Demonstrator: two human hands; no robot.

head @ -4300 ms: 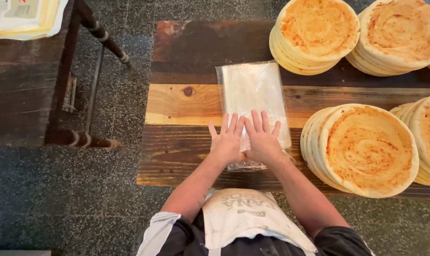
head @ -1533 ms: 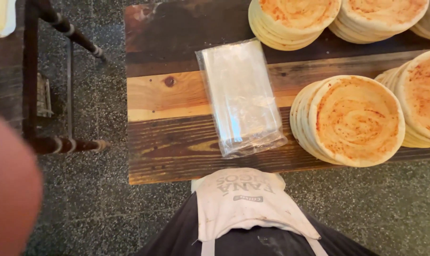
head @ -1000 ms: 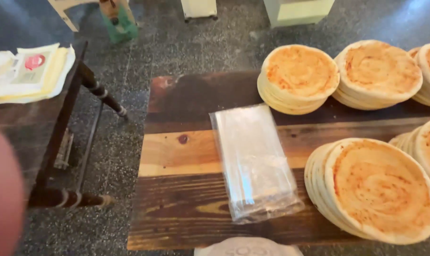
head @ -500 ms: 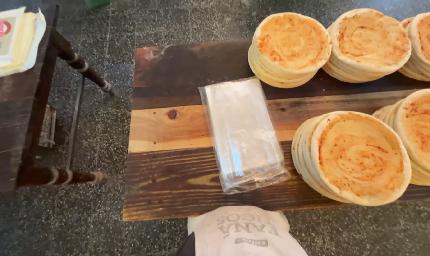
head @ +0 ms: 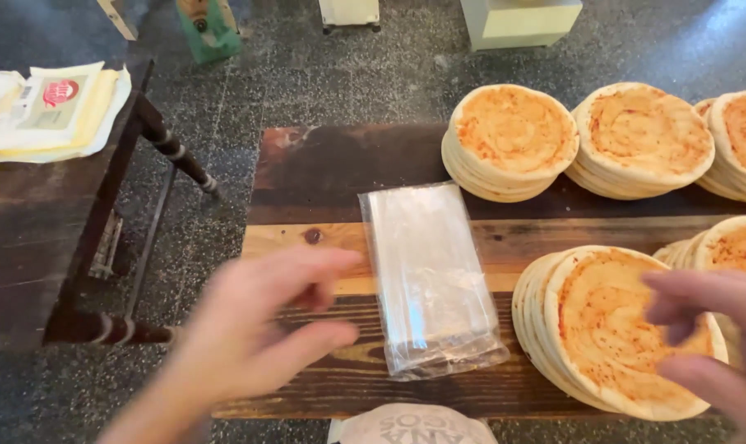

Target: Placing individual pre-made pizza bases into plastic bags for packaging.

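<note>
Bench: dark and light wooden planks, centre to right of the scene; carries the flatbreads and the bags.
Floor: dark speckled stone, around and beyond the bench.
Side table: dark wood with turned legs, far left, apart from the bench.
Near flatbread stack: round, orange-topped, leaning fanned at the near right of the bench, just right of the bags.
Far flatbread stacks: three flat piles along the far edge of the bench, right of centre.
Stack of clear plastic bags: flat, oblong, mid-bench, long side running near to far; between the two hands.
Left hand: blurred, over the near left edge of the bench, just left of the bags, not touching them; fingers loosely spread, holding nothing.
Right hand: blurred, over the near flatbread stack; fingers apart, empty; contact with the bread cannot be told.
Papers: pale sheets and packets on the far end of the side table.
</note>
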